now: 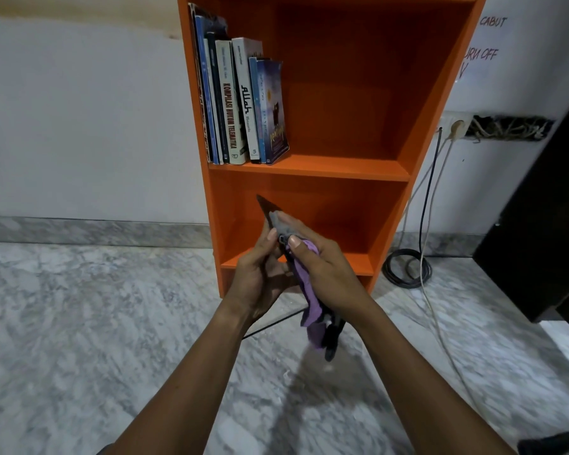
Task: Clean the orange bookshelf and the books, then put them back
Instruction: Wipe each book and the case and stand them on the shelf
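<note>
Wiping what looks like a thin dark book [267, 206] at frame centre: left hand [258, 274] grips its lower part, right hand [329, 270] pinches the purple cloth [304, 284] round it, orange bookshelf [342, 167] just behind; narrow grip, so a hard rub could twist it loose onto the floor [79, 323].

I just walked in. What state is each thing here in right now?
orange bookshelf: upright against the wall.
row of books: standing at the left of its upper shelf.
dark book: off the shelf, held edge-on by the left hand.
purple cloth: pressed on that book by the right hand, tail hanging.
black cable: coiled on the floor.
plug: in the wall socket.
</note>
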Demonstrator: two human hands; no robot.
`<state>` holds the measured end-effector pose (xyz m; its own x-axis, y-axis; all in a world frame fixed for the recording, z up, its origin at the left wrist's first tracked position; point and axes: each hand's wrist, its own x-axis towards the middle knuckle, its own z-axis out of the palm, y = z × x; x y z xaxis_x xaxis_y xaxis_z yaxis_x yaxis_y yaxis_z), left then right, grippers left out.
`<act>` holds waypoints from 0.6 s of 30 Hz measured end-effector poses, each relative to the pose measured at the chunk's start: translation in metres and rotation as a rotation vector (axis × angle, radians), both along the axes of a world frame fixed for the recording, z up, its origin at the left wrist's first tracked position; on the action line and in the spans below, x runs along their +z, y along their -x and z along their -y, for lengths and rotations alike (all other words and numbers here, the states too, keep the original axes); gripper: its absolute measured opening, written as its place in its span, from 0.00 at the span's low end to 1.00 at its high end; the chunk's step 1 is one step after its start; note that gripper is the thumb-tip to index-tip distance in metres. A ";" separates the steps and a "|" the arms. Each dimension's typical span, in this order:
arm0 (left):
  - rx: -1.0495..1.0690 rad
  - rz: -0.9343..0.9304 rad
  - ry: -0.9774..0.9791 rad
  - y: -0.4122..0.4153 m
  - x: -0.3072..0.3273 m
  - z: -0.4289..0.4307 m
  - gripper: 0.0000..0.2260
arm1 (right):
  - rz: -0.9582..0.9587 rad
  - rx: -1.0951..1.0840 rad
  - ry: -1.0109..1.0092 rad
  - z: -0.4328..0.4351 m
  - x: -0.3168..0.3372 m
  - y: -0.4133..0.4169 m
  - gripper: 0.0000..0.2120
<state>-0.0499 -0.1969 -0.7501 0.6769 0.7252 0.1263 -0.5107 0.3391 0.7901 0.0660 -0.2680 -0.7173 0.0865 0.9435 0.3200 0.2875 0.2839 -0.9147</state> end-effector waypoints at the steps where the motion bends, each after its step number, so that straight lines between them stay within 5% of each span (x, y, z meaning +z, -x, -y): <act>1: -0.028 0.004 0.006 -0.001 -0.001 0.004 0.36 | 0.014 -0.015 -0.025 -0.002 0.001 -0.001 0.18; 8: -0.242 -0.075 -0.012 -0.008 -0.008 0.015 0.43 | 0.037 -0.188 -0.072 -0.010 0.000 -0.019 0.17; 18: -0.277 -0.031 -0.004 -0.014 -0.019 0.019 0.29 | 0.063 -0.480 0.108 -0.016 -0.024 -0.043 0.16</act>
<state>-0.0361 -0.2158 -0.7694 0.8527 0.5117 0.1051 -0.3747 0.4589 0.8057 0.1090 -0.2525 -0.7415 0.5029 0.8299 0.2415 0.4186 0.0106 -0.9081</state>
